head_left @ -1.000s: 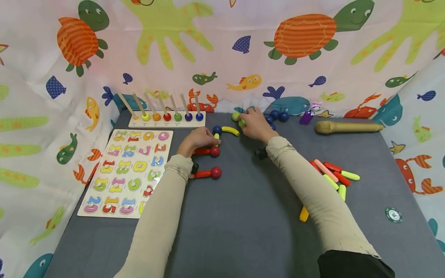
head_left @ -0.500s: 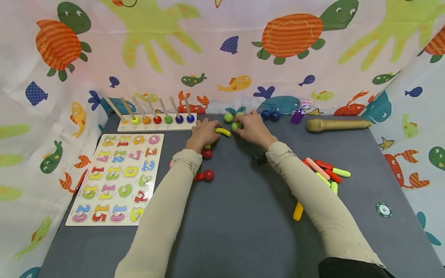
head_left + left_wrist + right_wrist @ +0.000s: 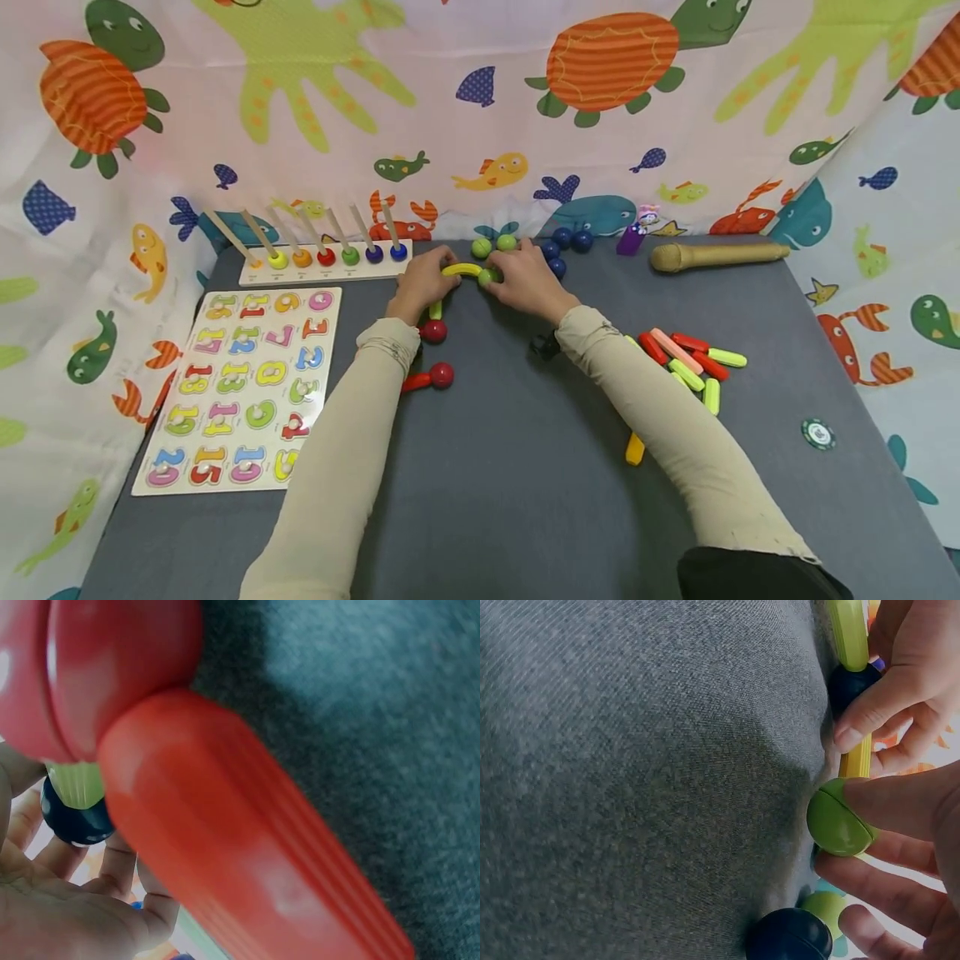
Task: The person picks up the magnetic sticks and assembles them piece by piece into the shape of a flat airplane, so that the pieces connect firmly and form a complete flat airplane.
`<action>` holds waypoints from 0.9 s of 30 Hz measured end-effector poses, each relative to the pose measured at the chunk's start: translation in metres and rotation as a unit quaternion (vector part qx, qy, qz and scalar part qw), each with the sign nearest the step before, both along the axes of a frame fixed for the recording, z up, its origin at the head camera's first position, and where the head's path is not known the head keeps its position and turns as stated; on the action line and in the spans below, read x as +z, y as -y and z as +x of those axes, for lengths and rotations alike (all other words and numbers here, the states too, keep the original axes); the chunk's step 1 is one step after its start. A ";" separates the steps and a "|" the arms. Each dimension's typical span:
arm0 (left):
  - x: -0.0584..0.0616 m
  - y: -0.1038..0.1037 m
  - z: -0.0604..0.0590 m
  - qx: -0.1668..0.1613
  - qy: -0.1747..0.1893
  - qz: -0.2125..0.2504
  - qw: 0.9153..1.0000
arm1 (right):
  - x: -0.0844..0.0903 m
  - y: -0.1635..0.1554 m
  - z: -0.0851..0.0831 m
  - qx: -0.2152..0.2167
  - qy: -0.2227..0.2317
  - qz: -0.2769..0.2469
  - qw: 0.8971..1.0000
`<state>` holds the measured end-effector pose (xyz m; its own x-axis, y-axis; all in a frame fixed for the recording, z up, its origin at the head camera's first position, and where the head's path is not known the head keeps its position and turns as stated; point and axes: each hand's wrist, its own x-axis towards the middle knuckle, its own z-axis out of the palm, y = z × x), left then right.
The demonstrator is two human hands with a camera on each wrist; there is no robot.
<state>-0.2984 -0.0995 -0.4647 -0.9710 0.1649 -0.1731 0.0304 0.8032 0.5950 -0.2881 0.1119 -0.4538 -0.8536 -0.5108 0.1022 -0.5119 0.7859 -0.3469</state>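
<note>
Both hands work at upper centre of the head view. The left hand pinches one end of a curved yellow stick; the right hand pinches a green ball pressed against the stick's other end. In the right wrist view the ball sits between thumb and fingers, touching the stick, with a dark blue ball beyond it under the left hand's fingers.

Progress, as judged from the layout: a chain is partly built. It runs from a red ball up through a short green stick to the dark blue ball and the yellow stick. A second red ball on a red stick lies just below, unattached. Loose parts remain: two green balls and three blue balls beside the right hand, and a pile of coloured sticks at centre right. Much appears left.

Clearance: the grey table is open in the lower centre, between the forearms. Upper left holds a peg rack close to the left hand, with a number puzzle board below it. A wooden club lies upper right, a round token at right. The fabric backdrop stands directly behind the work.
</note>
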 end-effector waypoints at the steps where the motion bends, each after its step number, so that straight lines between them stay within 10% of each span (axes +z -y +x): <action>1: 0.000 0.000 0.000 0.001 0.002 0.005 1.000 | 0.000 -0.002 0.000 0.000 -0.001 0.004 1.000; 17: -0.003 0.002 -0.001 -0.002 0.011 0.009 1.000 | 0.048 -0.124 0.059 0.003 0.048 -0.018 0.999; 27: 0.001 -0.001 -0.001 -0.001 0.019 0.018 1.000 | 0.043 -0.184 0.107 -0.063 0.189 0.063 0.978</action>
<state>-0.2990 -0.0990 -0.4633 -0.9637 0.1736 -0.2030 0.0093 0.7813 0.6241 -0.1816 0.2964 -0.4109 -0.8755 -0.3868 -0.2895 -0.2615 0.8832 -0.3892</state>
